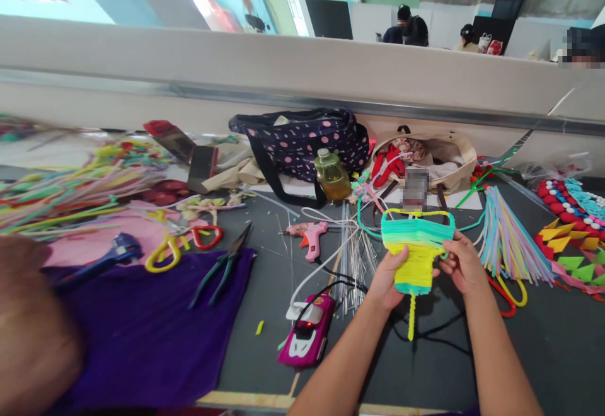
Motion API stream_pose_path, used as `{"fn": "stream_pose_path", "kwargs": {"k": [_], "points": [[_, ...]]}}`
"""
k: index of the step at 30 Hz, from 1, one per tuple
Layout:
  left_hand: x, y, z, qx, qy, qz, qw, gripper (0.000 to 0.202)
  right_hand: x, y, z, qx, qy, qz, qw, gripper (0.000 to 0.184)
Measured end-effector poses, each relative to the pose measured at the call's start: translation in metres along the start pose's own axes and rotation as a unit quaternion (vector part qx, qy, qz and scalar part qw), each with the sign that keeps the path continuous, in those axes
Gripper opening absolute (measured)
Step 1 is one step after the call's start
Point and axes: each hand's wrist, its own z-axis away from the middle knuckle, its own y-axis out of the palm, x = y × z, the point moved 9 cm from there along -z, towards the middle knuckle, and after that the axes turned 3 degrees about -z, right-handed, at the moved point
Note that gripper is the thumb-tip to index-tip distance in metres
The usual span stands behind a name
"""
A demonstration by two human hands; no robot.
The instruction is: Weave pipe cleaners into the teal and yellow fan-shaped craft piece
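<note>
I have the left hand gripping the yellow-and-teal piece, likely to steady it while the right hand pinches its right edge.

A dark grey table carries a purple cloth at its left, with pliers lying across the cloth's far edge. Around the middle lie a pink glue gun, silver wires and a car-shaped power strip; farther back sit a dotted bag and a bottle, and toward the right, a pastel bundle and scissors.
</note>
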Motion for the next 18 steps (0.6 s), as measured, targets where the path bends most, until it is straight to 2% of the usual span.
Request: {"fn": "stream_pose_path", "kwargs": {"k": [4, 12, 18], "points": [[0.003, -0.006, -0.003, -0.018, -0.033, 0.022, 0.999, 0.043, -0.004, 0.001, 0.000, 0.009, 0.008, 0.005, 1.000, 0.014], [0.007, -0.015, -0.007, -0.040, -0.058, 0.052, 0.996, 0.043, -0.005, 0.005, -0.001, 0.013, 0.011, 0.048, 0.999, 0.025], [0.010, -0.022, -0.006, -0.084, -0.071, 0.072, 0.991, 0.041, -0.003, 0.009, 0.000, 0.065, 0.009, 0.065, 0.996, 0.030]]}}
